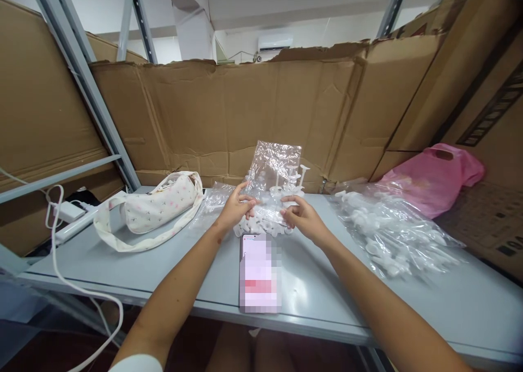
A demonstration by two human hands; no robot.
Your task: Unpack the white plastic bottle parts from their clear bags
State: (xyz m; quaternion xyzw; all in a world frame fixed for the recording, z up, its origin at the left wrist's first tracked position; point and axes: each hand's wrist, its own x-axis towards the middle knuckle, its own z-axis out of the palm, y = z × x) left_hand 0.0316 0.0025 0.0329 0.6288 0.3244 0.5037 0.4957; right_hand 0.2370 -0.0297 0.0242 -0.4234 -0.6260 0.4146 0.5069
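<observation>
My left hand (237, 207) and my right hand (303, 217) face each other over the middle of the shelf. Each is closed, thumb against fingers, at one side of a clear plastic bag (278, 153), whose upper part stands upright behind the fingers. Several white plastic parts (262, 229) with ring-like ends lie in a heap below the hands. Other white pieces with thin stems and flared tops (303, 171) stick up just beyond my right hand. Clear film partly covers the heap, so I cannot tell which pieces are inside the bag.
A phone (258, 274) lies in front of the heap. To the left are a floral cloth bag (161, 203), a power strip (77, 225) and a white cable (61, 274). Clear bags of white parts (388, 230) and a pink plastic bag (437, 178) sit right. Cardboard (253, 105) walls the back.
</observation>
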